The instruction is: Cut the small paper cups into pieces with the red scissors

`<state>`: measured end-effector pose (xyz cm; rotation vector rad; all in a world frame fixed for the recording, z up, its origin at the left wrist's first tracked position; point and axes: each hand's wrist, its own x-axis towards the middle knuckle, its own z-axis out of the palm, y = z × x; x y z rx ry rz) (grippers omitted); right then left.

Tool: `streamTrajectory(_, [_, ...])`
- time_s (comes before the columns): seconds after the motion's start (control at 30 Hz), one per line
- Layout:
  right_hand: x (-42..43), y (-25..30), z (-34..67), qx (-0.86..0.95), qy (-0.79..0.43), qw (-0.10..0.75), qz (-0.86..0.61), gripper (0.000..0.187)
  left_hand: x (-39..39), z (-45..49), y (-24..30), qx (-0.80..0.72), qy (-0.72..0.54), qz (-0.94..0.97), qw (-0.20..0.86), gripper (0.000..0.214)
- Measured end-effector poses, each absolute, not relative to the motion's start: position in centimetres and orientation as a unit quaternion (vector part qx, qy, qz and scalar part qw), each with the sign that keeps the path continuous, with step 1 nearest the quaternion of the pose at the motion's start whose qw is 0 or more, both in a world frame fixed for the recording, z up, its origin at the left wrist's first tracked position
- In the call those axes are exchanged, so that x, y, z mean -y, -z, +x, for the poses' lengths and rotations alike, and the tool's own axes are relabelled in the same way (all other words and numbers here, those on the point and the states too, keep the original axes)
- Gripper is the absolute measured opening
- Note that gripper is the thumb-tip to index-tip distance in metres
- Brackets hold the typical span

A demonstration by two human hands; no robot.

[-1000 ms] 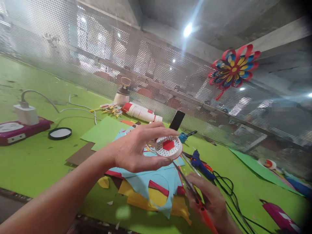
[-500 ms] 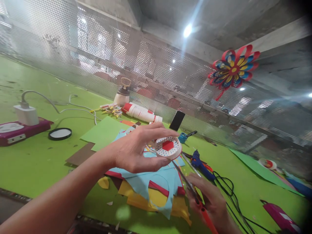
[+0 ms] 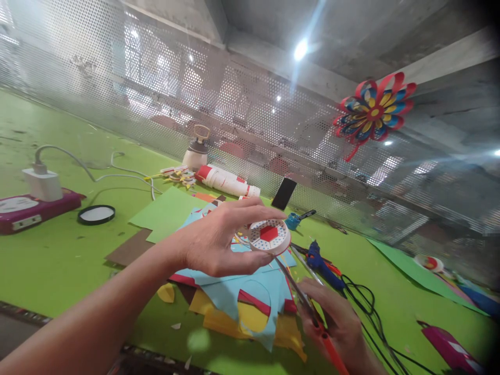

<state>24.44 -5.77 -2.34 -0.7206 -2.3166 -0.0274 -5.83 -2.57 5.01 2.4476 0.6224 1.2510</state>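
Round dotted piece (image 3: 269,237) is up off the green table (image 3: 35,260), over the pile of light blue paper (image 3: 222,286), pinched in the person's left hand (image 3: 219,239), thumb underneath and fingers across the top. Patterned face points back at the person, red hexagon in the middle with blue-dotted panels round it. It reads as an oval from here, long way running roughly left to right, pale rim showing at the lower right. Right hand's (image 3: 339,312) wrapped round red-handled scissors (image 3: 321,328), blades aimed up and left, tips just under the piece; can't tell if they touch. Labels? White patches on the purple thing (image 3: 449,346) at far right, way too small to read. Blue glue gun (image 3: 326,272) lies near the scissors.
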Motion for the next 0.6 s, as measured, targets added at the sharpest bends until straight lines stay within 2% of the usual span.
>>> streamTrajectory(0.6, [5.99, 2.40, 24.24, 0.884, -0.030, 0.366, -0.289, 0.045, 2.75, -5.83, -5.15, -0.211, -0.440, 0.861, 0.140, 0.056])
